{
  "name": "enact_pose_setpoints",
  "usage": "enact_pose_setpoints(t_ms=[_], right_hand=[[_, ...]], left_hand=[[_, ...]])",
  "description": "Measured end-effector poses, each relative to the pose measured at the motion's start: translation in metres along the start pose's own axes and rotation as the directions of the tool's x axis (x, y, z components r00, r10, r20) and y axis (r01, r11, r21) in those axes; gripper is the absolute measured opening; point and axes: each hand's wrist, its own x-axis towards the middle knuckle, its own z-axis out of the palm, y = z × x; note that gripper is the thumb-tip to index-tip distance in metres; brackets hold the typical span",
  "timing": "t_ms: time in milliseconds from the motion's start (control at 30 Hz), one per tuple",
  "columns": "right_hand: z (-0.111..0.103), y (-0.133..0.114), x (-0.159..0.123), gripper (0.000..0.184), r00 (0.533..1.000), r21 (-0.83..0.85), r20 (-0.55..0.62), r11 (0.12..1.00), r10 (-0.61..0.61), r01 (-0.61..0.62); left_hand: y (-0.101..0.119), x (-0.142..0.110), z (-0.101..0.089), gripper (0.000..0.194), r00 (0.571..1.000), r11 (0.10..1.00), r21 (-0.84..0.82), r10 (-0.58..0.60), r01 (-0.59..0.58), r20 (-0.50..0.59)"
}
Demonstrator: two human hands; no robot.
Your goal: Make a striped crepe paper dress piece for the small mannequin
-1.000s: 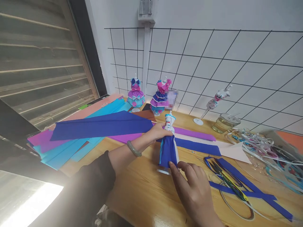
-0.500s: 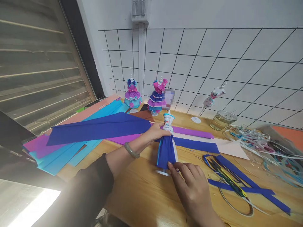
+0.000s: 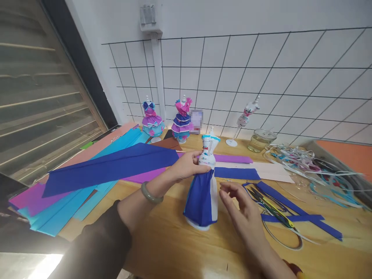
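A miniature dress form (image 3: 208, 157) stands upright in front of me, its white patterned body edged with light blue at the top. From its waist hangs a skirt (image 3: 200, 199) of dark blue crepe-like paper, with a white strip down the right side. My left hand (image 3: 190, 164) grips the form at the waist, thumb across the skirt's top edge and the other fingers partly hidden behind. Just right of the skirt, my right hand (image 3: 242, 205) is held with curved fingers apart, touching nothing that I can see.
Yellow-handled scissors (image 3: 271, 205) lie on blue strips at the right. Behind them are a heap of ribbons (image 3: 305, 161) and a glass jar (image 3: 261, 140). Coloured sheets (image 3: 110, 166) cover the left side. Two dressed forms (image 3: 182, 120) and a bare one (image 3: 247, 114) stand along the wall.
My right hand has let go of the skirt's lower edge and moved up and right. The skirt now spreads wider at the hem. My left hand keeps its grip; the camera view has shifted.
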Motion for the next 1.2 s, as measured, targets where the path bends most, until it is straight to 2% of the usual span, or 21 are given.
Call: enact_pose_setpoints(t_ms=[33,100,167,233,300,500,600,767,867,1000,1067,1133,1200], right_hand=[[-0.001,0.005,0.004,0.021,0.989,0.108,-0.017,0.984,0.145,-0.142],[-0.003,0.012,0.01,0.032,0.936,0.314,0.066,0.883,0.347,-0.349],[-0.005,0.014,0.014,0.036,0.899,0.439,0.199,0.785,0.391,-0.438],[-0.006,0.012,0.016,0.034,0.893,0.484,0.287,0.752,0.346,-0.447],[-0.008,0.009,0.017,0.03,0.898,0.488,0.327,0.762,0.293,-0.426],[-0.008,0.01,0.016,0.032,0.913,0.514,0.297,0.759,0.28,-0.4],[-0.007,0.012,0.017,0.031,0.917,0.52,0.273,0.758,0.291,-0.395],[-0.003,0.015,0.016,0.035,0.913,0.588,0.313,0.702,0.261,-0.402],[-0.003,0.019,0.016,0.037,0.9,0.613,0.342,0.662,0.269,-0.431],[-0.009,0.017,0.016,0.039,0.86,0.668,0.43,0.543,0.274,-0.508],[-0.014,0.014,0.015,0.035,0.866,0.641,0.39,0.583,0.313,-0.499],[-0.019,0.013,0.016,0.032,0.902,0.571,0.264,0.698,0.343,-0.432],[-0.023,0.015,0.017,0.036,0.94,0.489,0.12,0.805,0.321,-0.337]], left_hand=[[0.002,-0.003,0.004,0.041,0.999,1.0,0.004,0.003,-0.003,0.038],[0.004,-0.009,0.012,0.043,0.995,1.0,0.021,0.002,-0.005,0.095],[0.005,-0.013,0.019,0.042,0.991,0.999,0.051,-0.019,0.013,0.131],[0.005,-0.017,0.024,0.042,0.986,0.996,0.089,-0.044,0.03,0.16],[0.004,-0.019,0.027,0.043,0.981,0.993,0.112,-0.042,0.021,0.188],[0.004,-0.019,0.03,0.04,0.96,0.991,0.125,0.02,-0.057,0.28],[0.006,-0.019,0.031,0.037,0.964,0.976,0.185,0.062,-0.113,0.259],[0.007,-0.021,0.032,0.038,0.971,0.933,0.319,0.098,-0.165,0.216],[0.006,-0.022,0.032,0.042,0.984,0.928,0.353,0.061,-0.118,0.167],[0.007,-0.024,0.034,0.047,0.99,0.957,0.289,-0.013,-0.029,0.14],[0.011,-0.026,0.036,0.048,0.985,0.969,0.247,-0.029,-0.015,0.172],[0.014,-0.028,0.04,0.048,0.986,0.977,0.215,-0.024,-0.012,0.166],[0.019,-0.032,0.044,0.049,0.994,0.979,0.202,-0.003,-0.02,0.114]])
